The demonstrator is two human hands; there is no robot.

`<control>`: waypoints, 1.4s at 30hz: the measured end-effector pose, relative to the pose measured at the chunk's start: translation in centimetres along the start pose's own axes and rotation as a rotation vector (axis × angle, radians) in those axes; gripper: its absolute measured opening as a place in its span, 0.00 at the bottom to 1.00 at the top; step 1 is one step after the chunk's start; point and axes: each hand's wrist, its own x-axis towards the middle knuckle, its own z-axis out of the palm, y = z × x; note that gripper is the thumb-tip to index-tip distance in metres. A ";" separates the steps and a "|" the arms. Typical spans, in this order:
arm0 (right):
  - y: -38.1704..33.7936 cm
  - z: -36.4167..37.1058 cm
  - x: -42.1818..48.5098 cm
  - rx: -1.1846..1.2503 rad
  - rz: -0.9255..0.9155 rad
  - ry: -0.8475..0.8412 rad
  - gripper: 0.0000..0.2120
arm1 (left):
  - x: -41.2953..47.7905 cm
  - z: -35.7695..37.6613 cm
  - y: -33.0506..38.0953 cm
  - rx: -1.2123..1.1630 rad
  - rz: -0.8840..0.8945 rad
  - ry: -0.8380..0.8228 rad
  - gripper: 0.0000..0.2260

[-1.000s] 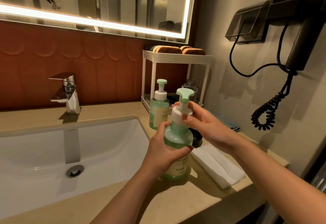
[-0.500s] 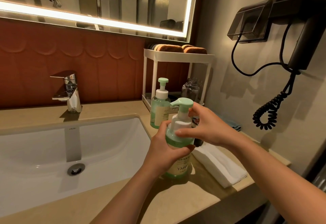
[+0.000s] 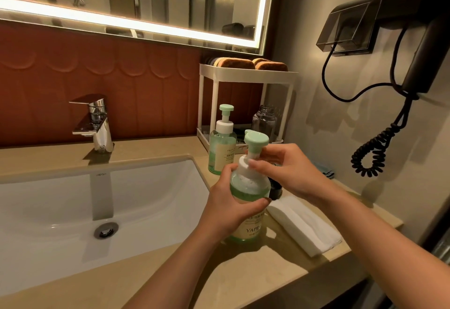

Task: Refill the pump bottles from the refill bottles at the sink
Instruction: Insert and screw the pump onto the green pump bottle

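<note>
The pump bottle [image 3: 252, 185] stands on the beige counter [image 3: 243, 274] just right of the white sink [image 3: 73, 211], its long axis near vertical, base down and green pump head on top. The spout looks turned away toward the back left, though its tip is hard to make out. The green liquid inside reaches up near the bottle's shoulder. The left hand [image 3: 227, 207] is wrapped round the bottle's body, thumb across the front above the label and fingers curled round the far side. The right hand [image 3: 291, 172] pinches the white collar under the pump head, thumb tip on the near side and fingers curled behind the neck. A second pump bottle [image 3: 221, 149] stands upright just behind, in front of a white rack [image 3: 247, 73], with its pump in place. A clear bottle [image 3: 264, 122] with no cap stands on the rack's lower shelf. A folded white towel [image 3: 304, 226] lies on the counter just right of the held bottle.
</note>
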 end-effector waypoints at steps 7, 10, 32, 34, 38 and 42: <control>-0.4 2.3 1.2 -0.085 0.121 0.084 0.18 | 0.0 0.3 -0.2 0.028 -0.018 -0.003 0.34; -0.5 2.3 0.6 0.039 0.123 -0.027 0.08 | 0.0 0.3 -0.2 0.047 -0.017 -0.003 0.34; 0.1 2.4 0.2 -0.268 0.148 0.068 0.20 | -0.2 0.4 0.1 0.053 0.003 -0.004 0.32; -0.5 1.5 -0.6 0.080 0.177 -0.132 0.10 | -0.2 0.3 0.1 0.060 0.009 -0.002 0.31; 0.0 0.0 -1.1 0.083 0.091 -0.224 0.12 | -0.2 0.2 0.2 0.050 0.018 -0.012 0.31; -0.3 0.3 -1.0 -0.244 0.000 0.109 0.20 | -0.2 0.2 0.2 0.034 0.011 -0.021 0.31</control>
